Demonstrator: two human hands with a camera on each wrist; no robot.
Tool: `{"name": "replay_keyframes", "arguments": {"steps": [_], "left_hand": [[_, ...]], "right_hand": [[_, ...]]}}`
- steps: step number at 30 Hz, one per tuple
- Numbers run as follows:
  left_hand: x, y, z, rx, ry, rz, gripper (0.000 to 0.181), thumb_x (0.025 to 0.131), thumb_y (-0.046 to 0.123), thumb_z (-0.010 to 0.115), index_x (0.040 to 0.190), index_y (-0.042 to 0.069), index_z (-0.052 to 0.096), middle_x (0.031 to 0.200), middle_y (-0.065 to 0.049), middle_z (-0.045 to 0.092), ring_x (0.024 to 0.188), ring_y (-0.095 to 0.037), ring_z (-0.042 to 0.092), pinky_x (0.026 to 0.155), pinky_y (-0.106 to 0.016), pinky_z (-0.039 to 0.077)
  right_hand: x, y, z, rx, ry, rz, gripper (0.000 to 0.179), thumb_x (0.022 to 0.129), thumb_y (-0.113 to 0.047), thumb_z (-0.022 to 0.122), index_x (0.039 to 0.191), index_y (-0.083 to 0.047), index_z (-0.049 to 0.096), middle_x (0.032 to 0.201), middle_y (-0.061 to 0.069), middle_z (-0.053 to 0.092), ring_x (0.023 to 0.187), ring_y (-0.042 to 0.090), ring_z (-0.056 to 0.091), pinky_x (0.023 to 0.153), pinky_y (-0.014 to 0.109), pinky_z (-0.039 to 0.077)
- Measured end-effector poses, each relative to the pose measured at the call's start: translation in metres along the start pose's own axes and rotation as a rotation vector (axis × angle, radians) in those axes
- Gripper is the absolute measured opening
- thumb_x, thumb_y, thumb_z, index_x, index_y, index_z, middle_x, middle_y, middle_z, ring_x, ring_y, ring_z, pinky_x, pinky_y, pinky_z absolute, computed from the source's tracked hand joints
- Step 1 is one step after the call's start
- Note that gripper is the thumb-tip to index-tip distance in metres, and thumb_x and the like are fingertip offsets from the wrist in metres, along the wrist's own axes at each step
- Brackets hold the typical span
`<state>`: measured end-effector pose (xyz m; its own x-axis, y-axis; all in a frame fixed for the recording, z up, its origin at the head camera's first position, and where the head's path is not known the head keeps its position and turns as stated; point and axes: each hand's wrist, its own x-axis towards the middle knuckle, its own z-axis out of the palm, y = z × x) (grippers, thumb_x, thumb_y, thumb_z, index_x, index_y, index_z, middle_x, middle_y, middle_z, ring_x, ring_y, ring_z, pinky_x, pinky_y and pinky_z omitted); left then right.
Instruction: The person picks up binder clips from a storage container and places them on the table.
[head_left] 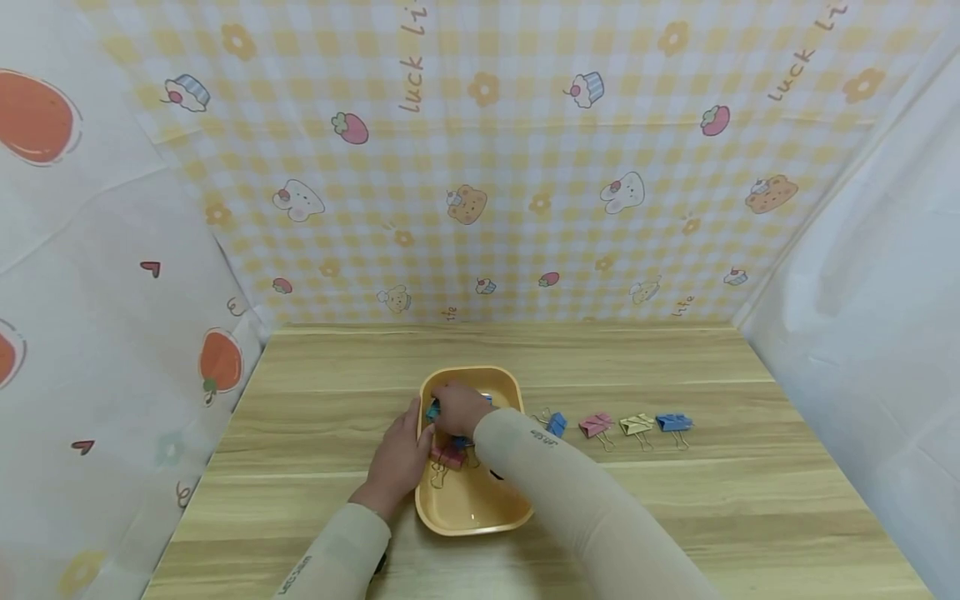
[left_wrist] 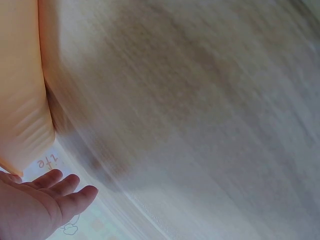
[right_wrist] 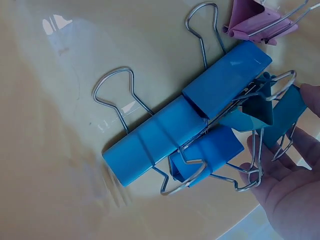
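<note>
My right hand reaches into the yellow bin and pinches a teal binder clip between thumb and fingers. Another teal clip lies right beside it, amid several blue binder clips heaped on the bin floor. A pink binder clip also lies inside the bin, near its left wall. My left hand rests against the bin's left side, thumb at the rim; in the left wrist view its fingers extend loosely.
Right of the bin, a row of binder clips lies on the wooden table: a blue clip, a pink clip, a yellow clip and another blue clip. A checked cloth hangs behind; white cloths flank both sides.
</note>
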<state>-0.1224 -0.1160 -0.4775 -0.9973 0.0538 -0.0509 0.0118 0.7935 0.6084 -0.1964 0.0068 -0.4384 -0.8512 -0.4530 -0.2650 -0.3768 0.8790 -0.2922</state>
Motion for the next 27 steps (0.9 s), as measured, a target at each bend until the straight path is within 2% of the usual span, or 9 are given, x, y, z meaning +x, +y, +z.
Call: {"name": "replay_keyframes", "arguments": {"steps": [7,16,22,27], "left_hand": [[0.001,-0.001,0.001,0.000,-0.007,-0.005,0.059,0.104,0.030,0.040,0.152,0.001,0.021,0.142,-0.032,0.041,0.129,-0.048,0.042,0.103,-0.058,0.039],[0.001,-0.002,0.002,0.018,-0.014,-0.002,0.060,0.104,0.029,0.040,0.153,0.002,0.019,0.143,-0.031,0.040,0.129,-0.048,0.041,0.103,-0.058,0.039],[0.002,-0.003,0.003,0.018,-0.009,-0.010,0.060,0.104,0.030,0.040,0.153,0.003,0.019,0.143,-0.031,0.040,0.129,-0.047,0.042,0.103,-0.058,0.039],[0.002,-0.002,0.003,0.017,-0.003,-0.008,0.060,0.104,0.032,0.040,0.153,0.002,0.020,0.142,-0.031,0.041,0.128,-0.048,0.042,0.103,-0.058,0.039]], "right_hand": [[0.003,0.005,0.000,0.088,0.039,0.009,0.039,0.093,-0.023,0.062,0.130,-0.010,0.058,0.120,0.009,0.058,0.102,0.017,0.058,0.090,0.031,0.051],[0.000,0.008,-0.008,0.151,0.073,-0.015,0.042,0.093,-0.021,0.062,0.132,-0.009,0.056,0.124,0.012,0.058,0.107,0.020,0.056,0.087,0.032,0.050],[-0.004,0.009,-0.015,0.242,0.077,0.015,0.045,0.092,-0.022,0.063,0.133,-0.005,0.055,0.116,0.014,0.056,0.090,0.018,0.055,0.079,0.031,0.051],[-0.005,0.010,-0.019,0.289,0.075,0.030,0.047,0.092,-0.023,0.063,0.134,-0.005,0.054,0.115,0.014,0.055,0.088,0.017,0.054,0.078,0.032,0.051]]}}
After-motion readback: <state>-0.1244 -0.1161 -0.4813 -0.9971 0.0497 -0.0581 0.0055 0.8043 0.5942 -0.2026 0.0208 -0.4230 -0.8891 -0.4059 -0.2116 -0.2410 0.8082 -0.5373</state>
